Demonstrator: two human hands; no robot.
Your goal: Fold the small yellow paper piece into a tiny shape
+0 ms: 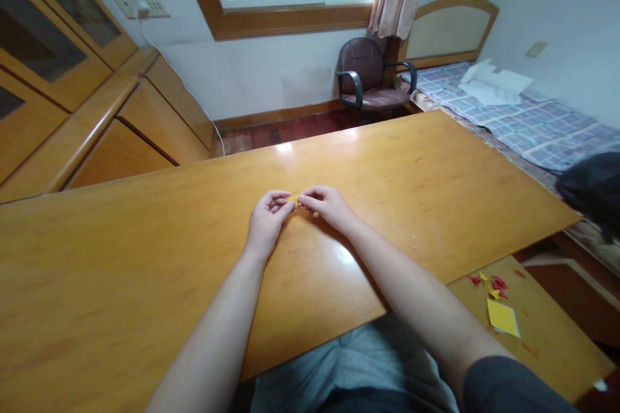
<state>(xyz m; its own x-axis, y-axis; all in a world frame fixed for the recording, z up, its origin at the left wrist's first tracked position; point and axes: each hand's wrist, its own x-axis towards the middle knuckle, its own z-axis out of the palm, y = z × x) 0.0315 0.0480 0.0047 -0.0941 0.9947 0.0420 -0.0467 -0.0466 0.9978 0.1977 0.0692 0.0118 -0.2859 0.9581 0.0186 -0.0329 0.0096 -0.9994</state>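
Note:
Just above the middle of the wooden table [145, 271], a small piece of folded yellow paper [294, 199] is pinched between both hands. My left hand [268, 216] grips its left side with thumb and fingers closed. From the right, my right hand [327, 204] holds the other side, also closed. The fingertips cover much of the paper, so its exact folded shape is hard to make out.
On a lower board at the right lie a yellow paper stack [504, 317] and several small red and yellow folded paper pieces [494, 285]. A brown armchair [365, 74] stands beyond the table. A bed [523, 116] is at the right, wooden cabinets [121, 122] at the left.

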